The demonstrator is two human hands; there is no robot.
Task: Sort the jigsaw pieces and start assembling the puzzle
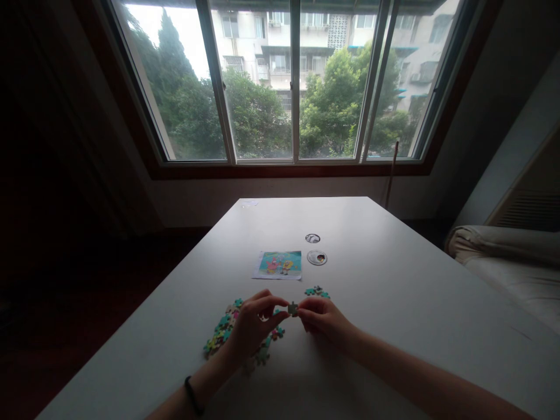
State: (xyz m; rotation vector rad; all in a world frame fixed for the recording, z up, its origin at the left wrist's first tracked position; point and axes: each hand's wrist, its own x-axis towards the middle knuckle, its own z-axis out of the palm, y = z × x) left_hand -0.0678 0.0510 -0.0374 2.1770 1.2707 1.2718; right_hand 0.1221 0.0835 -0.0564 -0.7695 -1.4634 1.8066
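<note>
Nearly closed, the left hand (pixel 254 318) and right hand (pixel 327 318) pinch one puzzle piece (pixel 293 309) nearer than the picture sheet (pixel 280 266), where slackened pressure could drop it.

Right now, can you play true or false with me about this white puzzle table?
1. One small, greyish, knobbed jigsaw piece is between the left hand and right hand. True.
2. A thin black band circles the right arm. False: the left arm.
3. A rectangular blue paper picture lies beyond both hands. True.
4. Two round, silvery discs lie left of it. False: right of it.
5. Multicoloured pieces lie near the left hand. True.
</note>
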